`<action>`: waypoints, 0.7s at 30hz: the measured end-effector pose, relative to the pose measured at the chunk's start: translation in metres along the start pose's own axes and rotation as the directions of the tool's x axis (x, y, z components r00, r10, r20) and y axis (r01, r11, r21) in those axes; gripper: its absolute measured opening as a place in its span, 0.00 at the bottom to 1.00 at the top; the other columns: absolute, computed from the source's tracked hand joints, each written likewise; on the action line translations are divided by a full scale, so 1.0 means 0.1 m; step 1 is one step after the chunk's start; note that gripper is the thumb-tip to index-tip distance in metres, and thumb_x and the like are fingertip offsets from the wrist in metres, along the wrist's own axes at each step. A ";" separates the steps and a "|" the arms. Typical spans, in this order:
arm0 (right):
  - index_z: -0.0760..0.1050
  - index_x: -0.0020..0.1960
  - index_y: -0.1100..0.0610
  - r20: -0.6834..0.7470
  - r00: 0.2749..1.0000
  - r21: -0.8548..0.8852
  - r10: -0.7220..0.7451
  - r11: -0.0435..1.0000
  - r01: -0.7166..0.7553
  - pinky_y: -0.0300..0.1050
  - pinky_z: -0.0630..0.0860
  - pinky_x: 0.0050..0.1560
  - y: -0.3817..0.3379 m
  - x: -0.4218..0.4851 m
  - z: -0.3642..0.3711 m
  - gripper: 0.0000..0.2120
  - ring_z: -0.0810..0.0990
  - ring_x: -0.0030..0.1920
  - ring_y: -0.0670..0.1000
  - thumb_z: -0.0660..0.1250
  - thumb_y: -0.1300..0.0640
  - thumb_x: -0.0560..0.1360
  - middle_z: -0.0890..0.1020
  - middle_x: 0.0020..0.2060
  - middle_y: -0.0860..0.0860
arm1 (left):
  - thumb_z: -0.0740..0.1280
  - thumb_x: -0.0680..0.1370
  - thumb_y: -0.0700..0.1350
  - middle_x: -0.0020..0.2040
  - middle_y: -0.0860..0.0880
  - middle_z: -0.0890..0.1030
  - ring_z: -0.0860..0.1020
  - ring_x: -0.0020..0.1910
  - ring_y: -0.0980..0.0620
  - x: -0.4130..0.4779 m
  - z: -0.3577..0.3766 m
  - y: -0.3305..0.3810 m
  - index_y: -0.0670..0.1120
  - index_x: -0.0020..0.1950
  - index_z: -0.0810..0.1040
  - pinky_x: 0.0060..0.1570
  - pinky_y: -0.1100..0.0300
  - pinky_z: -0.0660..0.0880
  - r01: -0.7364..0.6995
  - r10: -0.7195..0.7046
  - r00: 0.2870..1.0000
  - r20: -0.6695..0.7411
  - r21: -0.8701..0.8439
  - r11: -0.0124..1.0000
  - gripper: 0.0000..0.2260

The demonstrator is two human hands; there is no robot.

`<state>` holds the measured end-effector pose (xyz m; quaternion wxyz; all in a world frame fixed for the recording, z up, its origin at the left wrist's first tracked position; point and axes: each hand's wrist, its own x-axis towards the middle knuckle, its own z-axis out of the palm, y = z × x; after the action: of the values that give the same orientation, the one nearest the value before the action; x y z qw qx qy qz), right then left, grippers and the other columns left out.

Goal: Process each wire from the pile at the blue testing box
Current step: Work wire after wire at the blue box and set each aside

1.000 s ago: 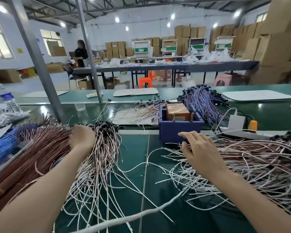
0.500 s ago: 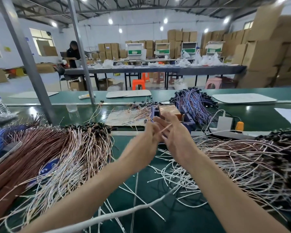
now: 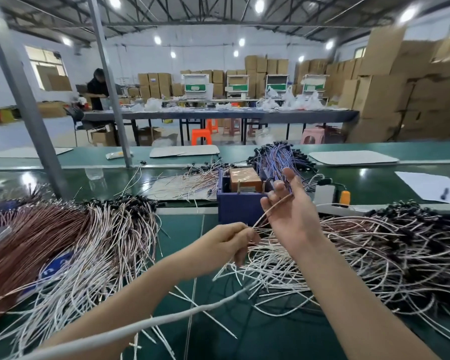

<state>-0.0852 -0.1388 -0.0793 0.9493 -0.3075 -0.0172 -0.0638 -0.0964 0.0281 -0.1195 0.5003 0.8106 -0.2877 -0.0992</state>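
One thin wire [image 3: 257, 222] is pinched by the curled left hand [image 3: 226, 242] and held in the fingers of the half-open right hand [image 3: 294, 214], just in front of the blue testing box [image 3: 238, 207] (the big pile [image 3: 374, 245] lies to its right on the desk [image 3: 182, 229]).

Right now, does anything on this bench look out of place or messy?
Nothing looks damaged. Stray wires lie scattered on the green mat between the left pile and right pile, and a thick grey cable hangs across the front, over the left forearm, where it could snag.
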 end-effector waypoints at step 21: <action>0.83 0.55 0.43 0.132 0.989 -0.787 -0.072 0.599 0.148 0.31 0.66 0.27 0.61 0.41 -0.83 0.06 0.71 0.26 0.41 0.68 0.49 0.80 0.87 0.42 0.49 | 0.65 0.82 0.47 0.62 0.53 0.71 0.71 0.64 0.56 0.63 0.01 -0.47 0.52 0.63 0.71 0.66 0.60 0.68 0.066 0.345 0.527 -0.777 0.442 0.895 0.10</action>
<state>-0.0369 -0.1431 -0.1786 0.7067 -0.6974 -0.0469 -0.1098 -0.0285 0.0072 -0.1531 0.3961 0.8178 -0.0917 0.4073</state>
